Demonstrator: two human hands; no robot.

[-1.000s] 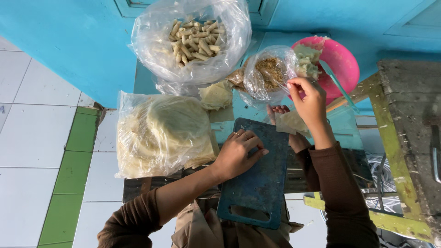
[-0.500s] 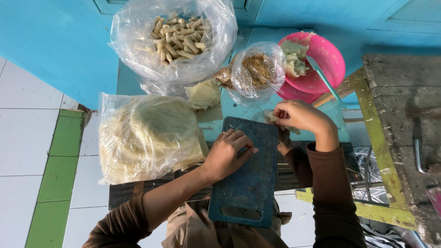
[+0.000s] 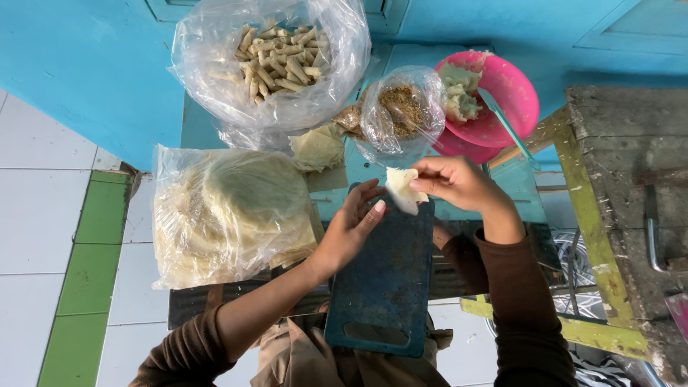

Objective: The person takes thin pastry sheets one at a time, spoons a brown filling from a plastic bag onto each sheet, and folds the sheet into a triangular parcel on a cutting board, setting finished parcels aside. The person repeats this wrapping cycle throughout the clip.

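Observation:
A pale thin wrapper piece (image 3: 402, 189) hangs over the far end of a dark blue cutting board (image 3: 387, 283) that lies across my lap. My right hand (image 3: 455, 182) pinches the wrapper's upper edge. My left hand (image 3: 352, 226) rests on the board's left edge, fingers curled up to touch the wrapper's lower side. Just beyond them stands a small clear bag of brown crumbly filling (image 3: 403, 111), and a pink bowl (image 3: 509, 100) with pale paste and a spoon.
A large clear bag of rolled sticks (image 3: 276, 57) sits at the back. A bag of stacked round wrappers (image 3: 229, 211) lies left of the board. A paint-spattered wooden bench (image 3: 616, 215) stands on the right; white and green floor tiles on the left.
My right hand came back from the pink bowl to the board and now holds the wrapper raised. My left hand shifted from flat on the board to the wrapper's edge.

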